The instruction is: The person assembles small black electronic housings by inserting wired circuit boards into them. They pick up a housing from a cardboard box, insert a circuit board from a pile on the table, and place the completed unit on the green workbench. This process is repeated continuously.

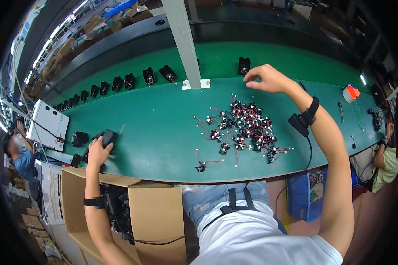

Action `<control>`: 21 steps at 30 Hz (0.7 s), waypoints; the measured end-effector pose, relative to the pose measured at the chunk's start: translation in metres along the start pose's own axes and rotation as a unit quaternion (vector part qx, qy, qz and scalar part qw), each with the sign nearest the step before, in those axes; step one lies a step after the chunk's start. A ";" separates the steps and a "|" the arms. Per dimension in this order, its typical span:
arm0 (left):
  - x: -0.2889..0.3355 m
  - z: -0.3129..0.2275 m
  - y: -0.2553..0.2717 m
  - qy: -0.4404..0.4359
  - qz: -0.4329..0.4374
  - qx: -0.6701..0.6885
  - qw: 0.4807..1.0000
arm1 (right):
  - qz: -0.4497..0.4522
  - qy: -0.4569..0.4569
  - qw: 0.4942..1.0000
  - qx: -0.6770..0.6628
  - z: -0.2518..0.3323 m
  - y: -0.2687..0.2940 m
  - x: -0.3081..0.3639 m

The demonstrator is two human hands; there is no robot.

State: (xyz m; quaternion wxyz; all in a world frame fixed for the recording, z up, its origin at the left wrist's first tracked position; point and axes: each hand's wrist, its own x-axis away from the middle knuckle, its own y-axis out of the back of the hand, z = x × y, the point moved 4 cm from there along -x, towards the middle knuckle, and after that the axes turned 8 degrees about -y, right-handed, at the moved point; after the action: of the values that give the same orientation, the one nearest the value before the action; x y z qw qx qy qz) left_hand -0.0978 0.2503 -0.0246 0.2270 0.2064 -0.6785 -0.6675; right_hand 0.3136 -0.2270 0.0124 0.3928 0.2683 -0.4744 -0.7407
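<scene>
At the left of the green table, my left hand (pixel 100 151) is closed round a black plastic housing (pixel 109 137). Other black housings, such as the one (pixel 79 139) beside it, lie close to that hand. My right hand (pixel 267 79) is raised over the far side of the table, its thumb and fingers apart with nothing between them. Just beyond its fingertips, a black housing (pixel 244 65) rests on the green belt. In the middle lies a pile of small black parts with red wires and white connectors (pixel 252 126). One such wired part (pixel 201 166) sits apart near the front edge.
A row of black housings (pixel 117 83) runs along the belt (pixel 287 57). A grey post (pixel 181 39) rises from the table. At left stands a white machine (pixel 47 125); below is a cardboard box (pixel 157 221) of black parts. An orange-and-white container (pixel 350 93) stands right. Co-workers sit at both sides.
</scene>
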 end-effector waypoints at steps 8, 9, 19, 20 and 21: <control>0.000 -0.186 0.058 -0.202 -0.115 0.017 0.973 | -0.006 0.051 0.998 0.038 0.109 -0.035 0.010; 0.003 -0.204 0.061 -0.240 -0.122 0.067 0.961 | 0.031 0.029 0.998 0.044 0.120 -0.046 0.008; 0.010 -0.293 0.030 -0.344 -0.056 0.329 0.878 | 0.055 0.014 0.995 0.084 0.126 -0.091 -0.007; 0.009 -0.293 0.024 -0.355 -0.056 0.368 0.858 | 0.043 0.014 0.998 0.032 0.125 -0.087 -0.006; 0.008 -0.296 0.021 -0.366 -0.057 0.408 0.834 | 0.032 0.012 0.999 -0.016 0.124 -0.078 -0.002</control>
State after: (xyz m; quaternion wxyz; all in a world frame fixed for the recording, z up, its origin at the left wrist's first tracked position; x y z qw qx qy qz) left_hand 0.0689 0.0059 -0.0017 -0.1813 0.0597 -0.9099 -0.3683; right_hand 0.1933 -0.1455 -0.0088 0.4259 0.2554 -0.4660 -0.7323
